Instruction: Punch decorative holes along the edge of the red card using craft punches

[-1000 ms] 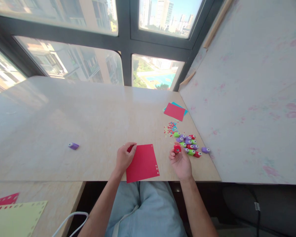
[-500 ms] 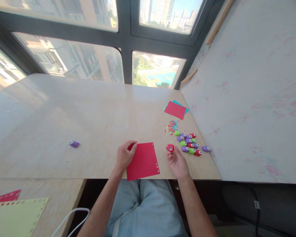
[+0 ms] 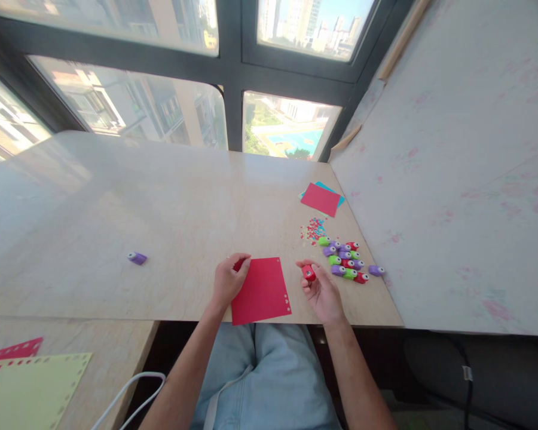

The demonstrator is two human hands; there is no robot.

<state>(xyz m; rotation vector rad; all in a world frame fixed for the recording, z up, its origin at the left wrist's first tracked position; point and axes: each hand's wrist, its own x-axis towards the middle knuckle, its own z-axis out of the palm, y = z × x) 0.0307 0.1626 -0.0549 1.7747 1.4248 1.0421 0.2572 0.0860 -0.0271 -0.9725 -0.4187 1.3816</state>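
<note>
— What do you have in your hands?

— Your right hand (image 3: pixel 323 291) is closed around a small red punch (image 3: pixel 308 273), pinched between thumb and fingers, held just right of the red sheet (image 3: pixel 260 291). Your left hand (image 3: pixel 228 280) grips that sheet at its far left corner, fingers curled over the edge.

— Where does the sheet lie?

— Flat on the table (image 3: pixel 161 209), at the near edge in front of your lap. A few small cut-outs show along its right edge.

— Is anything kept in a box or tray?

— You have none in view; everything lies loose. The cluster of punches (image 3: pixel 346 260), purple, green and red, lies right of your right hand, near the wall. Just beyond it are paper bits (image 3: pixel 312 229), and farther still a second red sheet (image 3: pixel 320 199) lies on a blue one (image 3: pixel 331 191).

— Anything on the left?

— One purple punch (image 3: pixel 137 258) sits alone, well apart from your left hand. At the near left corner lies a yellow sheet (image 3: pixel 31 394) over a pink one (image 3: pixel 13 351), both with punched borders.
</note>
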